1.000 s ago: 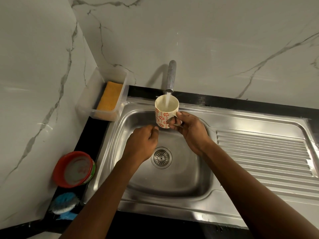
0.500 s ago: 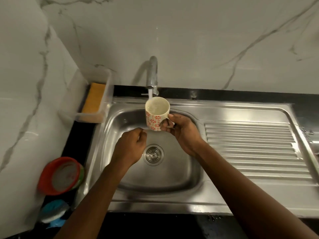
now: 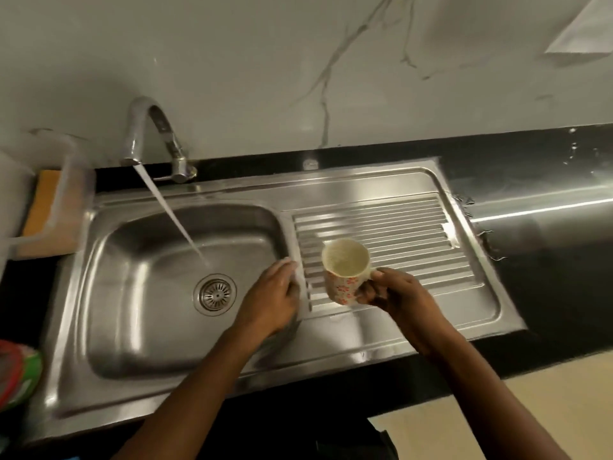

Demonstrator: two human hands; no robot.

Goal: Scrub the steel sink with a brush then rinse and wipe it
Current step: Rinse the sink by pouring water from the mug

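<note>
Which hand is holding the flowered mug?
The right hand: it grips the mug above the drainboard, while the left hand holds nothing, at the rim of the basin.

Both my bare arms reach forward from the bottom of the view. My left arm (image 3: 199, 386) slants up to the right, and my right arm (image 3: 481, 376) slants up to the left. My left grip (image 3: 273, 295) shows its back, with fingers loosely bent down, and it holds nothing. My right grip (image 3: 393, 293) is curled round the handle of a white mug with little red flowers (image 3: 343, 287), thumb (image 3: 378, 275) on top. The two grips are near each other but do not touch.
</note>
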